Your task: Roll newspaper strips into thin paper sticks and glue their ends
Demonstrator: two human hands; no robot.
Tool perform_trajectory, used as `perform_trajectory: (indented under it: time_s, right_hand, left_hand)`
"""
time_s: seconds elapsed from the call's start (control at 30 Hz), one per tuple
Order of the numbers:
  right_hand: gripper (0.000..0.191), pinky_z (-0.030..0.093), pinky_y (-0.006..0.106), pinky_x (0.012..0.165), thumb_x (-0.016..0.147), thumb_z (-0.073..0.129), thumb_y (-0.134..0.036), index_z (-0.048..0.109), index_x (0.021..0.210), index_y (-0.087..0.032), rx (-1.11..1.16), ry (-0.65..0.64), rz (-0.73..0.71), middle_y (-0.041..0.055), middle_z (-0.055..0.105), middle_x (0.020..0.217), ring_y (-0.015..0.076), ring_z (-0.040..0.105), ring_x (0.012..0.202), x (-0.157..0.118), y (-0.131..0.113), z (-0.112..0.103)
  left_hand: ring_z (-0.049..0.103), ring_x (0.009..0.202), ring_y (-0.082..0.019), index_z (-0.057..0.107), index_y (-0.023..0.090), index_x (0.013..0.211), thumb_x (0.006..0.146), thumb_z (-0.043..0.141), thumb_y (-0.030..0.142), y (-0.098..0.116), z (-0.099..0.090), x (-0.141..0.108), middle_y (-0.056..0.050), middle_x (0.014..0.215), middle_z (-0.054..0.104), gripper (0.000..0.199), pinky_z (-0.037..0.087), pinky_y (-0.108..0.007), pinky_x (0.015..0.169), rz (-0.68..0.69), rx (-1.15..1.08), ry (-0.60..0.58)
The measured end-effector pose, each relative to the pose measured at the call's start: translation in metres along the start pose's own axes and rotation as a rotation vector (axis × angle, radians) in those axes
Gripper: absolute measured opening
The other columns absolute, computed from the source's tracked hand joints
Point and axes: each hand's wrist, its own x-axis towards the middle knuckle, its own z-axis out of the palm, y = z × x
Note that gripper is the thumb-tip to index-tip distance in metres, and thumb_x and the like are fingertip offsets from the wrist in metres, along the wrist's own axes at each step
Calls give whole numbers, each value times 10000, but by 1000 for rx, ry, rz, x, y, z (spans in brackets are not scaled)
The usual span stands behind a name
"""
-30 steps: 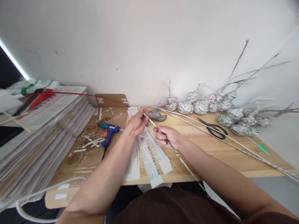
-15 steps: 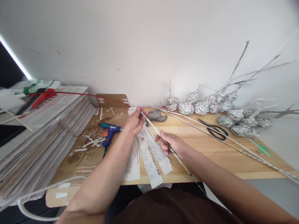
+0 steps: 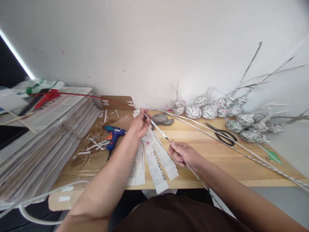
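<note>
- Your left hand point(image 3: 140, 124) is stretched forward and raised, its fingers point(image 3: 146, 116) pinched tight at the tips with the back of the hand turned toward you.
- Your left forearm runs bare and nearly straight from the lower left up to that hand.
- Your right hand point(image 3: 184, 154) sits lower and closer to you, curled into a loose fist, thumb on top.
- Your right forearm comes in from the lower right, bare, wrist straight.
- The two hands are apart, not touching.

Print covers the newspaper strips point(image 3: 154, 158) lying on the counter point(image 3: 217, 154), but from here the lines are too small and blurred to read. The stacked newspapers point(image 3: 41, 138) at the left and the woven paper gourds point(image 3: 207, 111) show print too, equally unreadable.
</note>
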Motion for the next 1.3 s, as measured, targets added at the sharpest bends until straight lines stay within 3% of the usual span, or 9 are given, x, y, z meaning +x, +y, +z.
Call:
perform_trajectory:
  time_s: [0.1, 0.23, 0.4, 0.53, 0.67, 0.77, 1.03, 1.2, 1.3]
  right_hand:
    - [448, 226, 215, 371, 897, 373, -604, 518, 791, -193, 135, -91, 86, -103, 264, 407, 76, 255, 323, -4, 3, 0]
    - [426, 242, 209, 383, 889, 449, -571, 521, 750, -175, -70, 52, 12, -82, 363, 437, 60, 295, 346, -10, 6, 0]
    - [489, 215, 221, 355, 917, 296, -606, 496, 748, -193, 11, -128, 119, -102, 251, 400, 73, 215, 314, -16, 1, -1]
    - [393, 319, 235, 452, 887, 448, -555, 559, 893, -178, -386, 111, -96, -51, 440, 520, 96, 409, 429, -4, -10, 4]
    - [317, 251, 252, 490, 876, 514, -461, 530, 704, -196, -851, 288, -357, -28, 464, 535, 104, 390, 480, 19, -23, 11]
    - [347, 224, 267, 513, 908, 463, -404, 488, 633, -195, -1021, 340, -447, -18, 463, 519, 110, 382, 478, 30, -29, 17]
    - [352, 258, 252, 501, 902, 463, -431, 518, 647, -194, -941, 353, -441, -9, 521, 548, 110, 433, 484, 45, -28, 19]
    - [406, 317, 247, 494, 942, 329, -485, 570, 799, -192, -634, 201, -214, -3, 549, 538, 118, 479, 440, 50, -28, 16]
    - [373, 286, 252, 512, 902, 432, -531, 567, 800, -199, -778, 258, -320, -8, 535, 557, 120, 457, 477, 32, -26, 9]
  left_hand:
    - [588, 532, -58, 594, 103, 812, 925, 463, 274, 1, 0, 0, 5, 604, 544, 243, 454, -84, 409, -9, -20, -1]
    - [577, 528, -54, 589, 107, 818, 922, 463, 286, 3, 0, 0, 9, 609, 535, 243, 444, -78, 398, -6, -33, 14]
    - [572, 529, -49, 590, 101, 818, 919, 469, 289, 3, 0, 0, 11, 610, 522, 245, 447, -73, 410, -22, -59, -17]
    - [578, 525, -50, 593, 99, 810, 917, 478, 280, -1, 0, -1, 10, 606, 535, 239, 452, -75, 413, 8, -13, -2]
    - [585, 521, -52, 600, 103, 785, 903, 508, 277, -3, 0, -1, 7, 600, 543, 229, 462, -79, 424, 12, 36, 0]
    - [589, 522, -52, 604, 101, 784, 895, 524, 280, -2, -1, -1, 6, 601, 544, 225, 470, -80, 437, 35, 40, 15]
    - [587, 516, -47, 599, 100, 788, 901, 520, 279, -3, -2, 1, 12, 602, 545, 226, 475, -82, 439, 34, 44, 19]
    - [591, 515, -51, 596, 95, 793, 887, 545, 277, 0, -2, 2, 10, 597, 549, 212, 458, -79, 419, 38, 14, 29]
    - [594, 517, -54, 596, 105, 801, 868, 572, 298, 4, -3, 3, 17, 588, 544, 206, 447, -78, 411, 41, -5, 59]
